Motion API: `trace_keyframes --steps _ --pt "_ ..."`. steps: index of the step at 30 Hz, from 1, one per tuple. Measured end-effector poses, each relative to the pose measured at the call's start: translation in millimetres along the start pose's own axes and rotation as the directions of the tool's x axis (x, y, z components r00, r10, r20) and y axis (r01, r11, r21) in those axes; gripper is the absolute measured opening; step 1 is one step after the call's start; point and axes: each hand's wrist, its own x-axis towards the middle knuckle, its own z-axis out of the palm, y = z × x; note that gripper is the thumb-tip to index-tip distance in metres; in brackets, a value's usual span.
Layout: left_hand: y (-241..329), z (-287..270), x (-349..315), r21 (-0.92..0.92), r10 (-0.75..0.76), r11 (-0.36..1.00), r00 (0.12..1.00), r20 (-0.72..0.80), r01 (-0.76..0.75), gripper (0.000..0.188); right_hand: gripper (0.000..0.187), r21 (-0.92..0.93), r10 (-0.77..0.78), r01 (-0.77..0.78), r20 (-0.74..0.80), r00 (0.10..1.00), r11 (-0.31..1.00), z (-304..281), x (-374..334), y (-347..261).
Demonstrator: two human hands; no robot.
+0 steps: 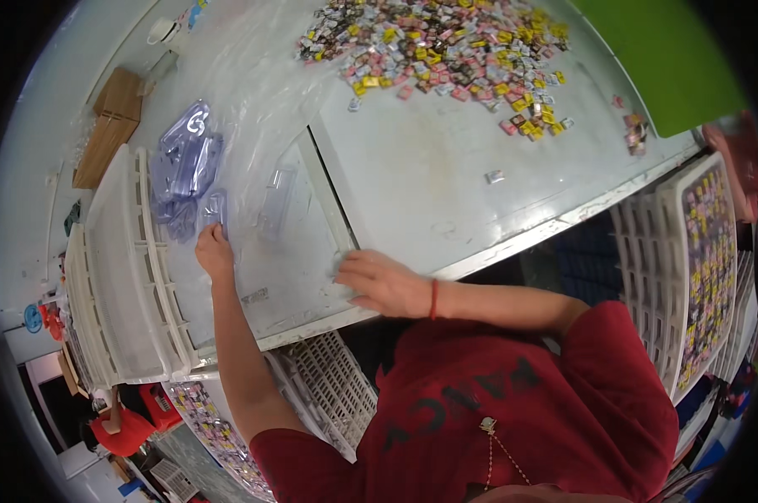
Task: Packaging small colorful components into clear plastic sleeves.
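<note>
At the table's left side my left hand [215, 253] pinches the near end of a clear bluish plastic blister shell [215, 208]. Right behind it lies a heap of similar clear shells [186, 163], some stacked together. Another clear shell [276, 199] rests on the table to the right of my left hand. My right hand [379, 281] hovers over or touches the table near its front edge, beside the dark seam between two tabletops. Its fingers are stretched out, slightly blurred, and nothing shows in them.
A big pile of small yellow, pink, white and brown pieces [454, 54] covers the far tabletop. One loose piece [495, 177] lies nearer. White plastic trays [131, 268] stand at left; filled trays [704, 251] stand at right. A green board [672, 67] is far right. Another person [123, 429] is at lower left.
</note>
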Motion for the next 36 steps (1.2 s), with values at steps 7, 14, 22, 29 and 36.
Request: trace_keyframes --steps 7,14,22,29,36 --pt "8.6 -53.0 26.6 -0.204 -0.421 0.907 0.803 -0.421 0.368 0.022 0.042 -0.047 0.040 -0.044 -0.091 0.995 0.998 -45.1 -15.3 26.9" --pt "185.3 -21.5 -77.1 -0.240 0.547 0.781 0.818 -0.182 -0.576 0.021 0.034 -0.517 0.006 -0.251 -0.430 0.903 0.818 -146.6 78.7 138.2" --pt "291.6 -30.6 -122.5 -0.681 0.630 0.545 0.775 -0.052 -0.489 0.031 0.044 -0.834 0.045 -0.232 -0.242 0.969 0.501 -140.0 125.6 216.1" --pt "279.1 -41.7 -122.9 -0.762 0.492 0.547 0.869 -0.043 -0.347 0.030 0.041 -0.708 0.114 -0.076 0.007 0.993 0.703 -123.1 59.9 144.8" --pt "249.6 5.4 -50.8 -0.682 0.208 0.720 0.977 0.033 -0.131 0.029 0.036 -0.235 0.227 -0.311 -0.325 0.918 0.921 -157.7 15.5 133.7"
